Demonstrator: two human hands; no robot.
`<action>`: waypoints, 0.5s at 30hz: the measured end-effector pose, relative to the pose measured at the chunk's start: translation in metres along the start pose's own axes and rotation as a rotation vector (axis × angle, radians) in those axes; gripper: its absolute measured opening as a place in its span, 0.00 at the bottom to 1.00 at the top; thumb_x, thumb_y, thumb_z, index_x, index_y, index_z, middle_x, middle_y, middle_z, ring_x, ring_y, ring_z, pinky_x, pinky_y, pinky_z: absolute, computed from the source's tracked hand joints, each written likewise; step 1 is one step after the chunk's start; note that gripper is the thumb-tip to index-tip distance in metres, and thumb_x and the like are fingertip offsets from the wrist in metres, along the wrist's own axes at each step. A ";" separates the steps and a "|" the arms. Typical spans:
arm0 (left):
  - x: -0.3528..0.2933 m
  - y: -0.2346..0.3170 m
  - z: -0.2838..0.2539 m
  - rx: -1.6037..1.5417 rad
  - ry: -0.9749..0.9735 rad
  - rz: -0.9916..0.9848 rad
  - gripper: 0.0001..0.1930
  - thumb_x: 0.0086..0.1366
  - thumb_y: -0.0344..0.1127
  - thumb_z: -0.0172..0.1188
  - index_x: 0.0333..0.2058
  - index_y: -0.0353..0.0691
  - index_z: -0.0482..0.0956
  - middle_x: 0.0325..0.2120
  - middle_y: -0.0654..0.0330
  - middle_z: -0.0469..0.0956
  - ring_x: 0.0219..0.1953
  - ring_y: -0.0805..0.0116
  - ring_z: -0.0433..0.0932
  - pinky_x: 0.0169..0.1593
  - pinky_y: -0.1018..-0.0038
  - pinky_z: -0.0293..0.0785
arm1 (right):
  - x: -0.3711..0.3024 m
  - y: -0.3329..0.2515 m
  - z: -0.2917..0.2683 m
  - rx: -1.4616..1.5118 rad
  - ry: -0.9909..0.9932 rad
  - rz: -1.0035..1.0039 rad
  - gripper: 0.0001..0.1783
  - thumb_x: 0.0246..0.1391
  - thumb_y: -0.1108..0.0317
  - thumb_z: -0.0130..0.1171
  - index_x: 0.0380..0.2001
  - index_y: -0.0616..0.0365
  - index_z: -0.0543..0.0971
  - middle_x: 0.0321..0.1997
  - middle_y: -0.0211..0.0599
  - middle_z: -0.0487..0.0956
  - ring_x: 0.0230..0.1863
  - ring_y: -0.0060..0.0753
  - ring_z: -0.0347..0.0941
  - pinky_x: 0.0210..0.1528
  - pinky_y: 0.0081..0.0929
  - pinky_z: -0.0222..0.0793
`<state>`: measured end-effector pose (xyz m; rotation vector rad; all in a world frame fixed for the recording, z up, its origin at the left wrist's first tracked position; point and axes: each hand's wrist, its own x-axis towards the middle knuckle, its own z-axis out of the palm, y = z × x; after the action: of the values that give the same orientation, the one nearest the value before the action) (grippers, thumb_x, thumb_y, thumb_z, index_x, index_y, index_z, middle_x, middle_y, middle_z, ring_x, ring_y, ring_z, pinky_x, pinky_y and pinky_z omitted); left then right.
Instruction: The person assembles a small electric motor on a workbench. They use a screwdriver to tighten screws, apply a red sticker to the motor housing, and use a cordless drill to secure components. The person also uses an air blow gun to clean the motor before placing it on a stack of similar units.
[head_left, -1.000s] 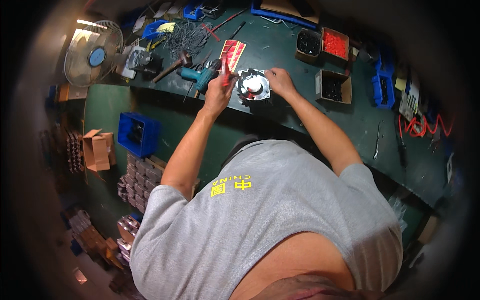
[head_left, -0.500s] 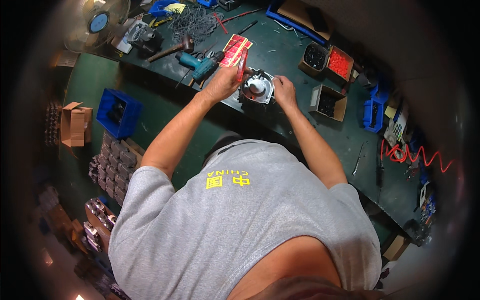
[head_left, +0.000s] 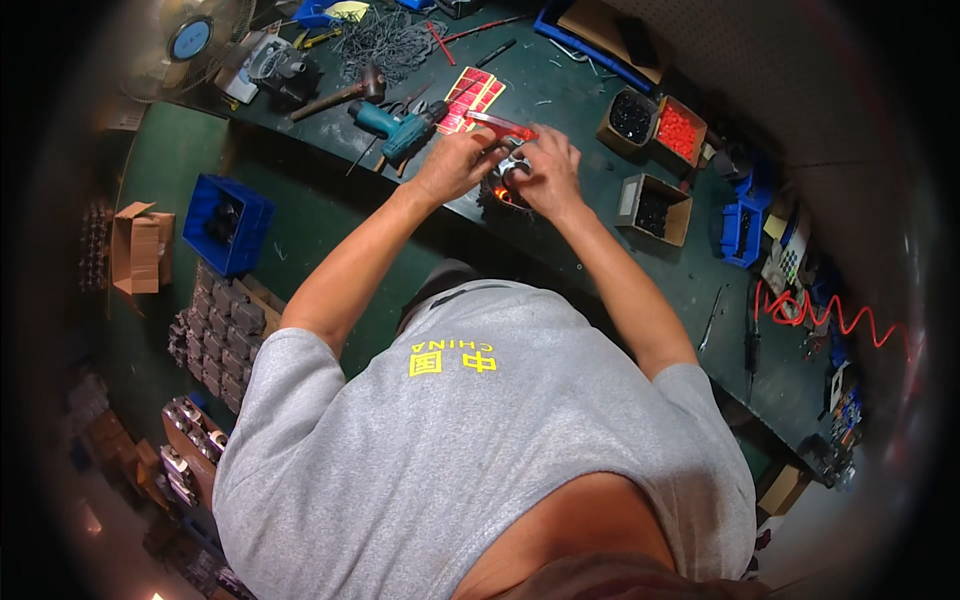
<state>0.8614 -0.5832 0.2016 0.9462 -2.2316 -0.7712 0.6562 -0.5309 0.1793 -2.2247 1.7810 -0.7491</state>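
Note:
On the bench's near edge sits a round metal housing [head_left: 509, 180], its inside lit orange and much of it covered by my hands. My left hand [head_left: 452, 165] is closed at its left rim. A slim red-handled tool [head_left: 503, 126] lies crosswise above the housing, seemingly in the left fingers; its working end cannot be made out. Over the housing's right side, my right hand [head_left: 552, 172] is bent, with thumb and fingers drawn together at the opening. What these fingers pinch is hidden. The tool's right end reaches this hand.
Left of my hands lie a teal power tool [head_left: 400, 128], red label sheets [head_left: 472, 98] and a mallet [head_left: 345, 97]. To the right stand small boxes of black parts [head_left: 655, 212] and red parts [head_left: 678, 130]. A blue crate [head_left: 228, 225] sits low left.
My right hand has left the housing's right edge and come over its opening. The red-handled tool has swung from upright to crosswise. My left hand has shifted slightly.

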 end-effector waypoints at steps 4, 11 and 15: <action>0.002 0.006 -0.001 -0.128 -0.011 -0.015 0.10 0.67 0.32 0.66 0.44 0.36 0.83 0.34 0.47 0.83 0.35 0.49 0.84 0.41 0.62 0.79 | 0.014 -0.010 0.019 0.003 -0.072 0.018 0.23 0.45 0.62 0.69 0.48 0.52 0.85 0.68 0.47 0.72 0.70 0.51 0.63 0.67 0.55 0.57; 0.004 0.012 -0.004 0.023 0.064 -0.004 0.08 0.68 0.33 0.66 0.44 0.38 0.81 0.29 0.46 0.81 0.31 0.47 0.81 0.35 0.62 0.76 | 0.013 -0.011 0.035 0.039 -0.095 0.094 0.24 0.46 0.58 0.70 0.50 0.45 0.85 0.63 0.44 0.76 0.63 0.49 0.70 0.60 0.50 0.61; 0.002 0.014 -0.006 -0.069 0.020 0.013 0.09 0.66 0.35 0.68 0.42 0.39 0.82 0.29 0.47 0.80 0.30 0.47 0.81 0.35 0.60 0.76 | 0.012 -0.008 0.038 0.037 -0.087 0.092 0.25 0.46 0.58 0.70 0.51 0.46 0.85 0.64 0.44 0.75 0.63 0.49 0.70 0.61 0.50 0.60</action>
<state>0.8583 -0.5787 0.2157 0.9022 -2.1777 -0.8238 0.6835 -0.5461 0.1539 -2.1025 1.7994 -0.6517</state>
